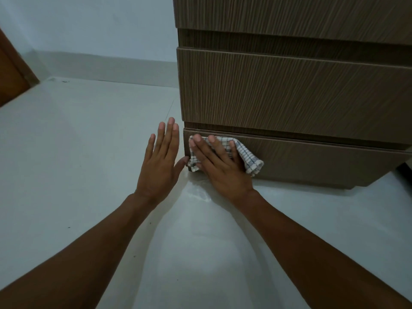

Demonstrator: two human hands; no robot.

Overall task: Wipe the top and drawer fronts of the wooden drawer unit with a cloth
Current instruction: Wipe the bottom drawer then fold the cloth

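The wooden drawer unit fills the upper right, with three brown grained drawer fronts stacked one above another. My right hand lies flat with straight fingers on a white checked cloth, pressing it against the left end of the bottom drawer front. My left hand is held open with straight fingers just left of the unit's lower corner; its thumb reaches the corner by the cloth. The unit's top is out of view.
A pale glossy tiled floor spreads left and in front of the unit. A light wall with a skirting board runs behind. A brown wooden door edge stands at the far left.
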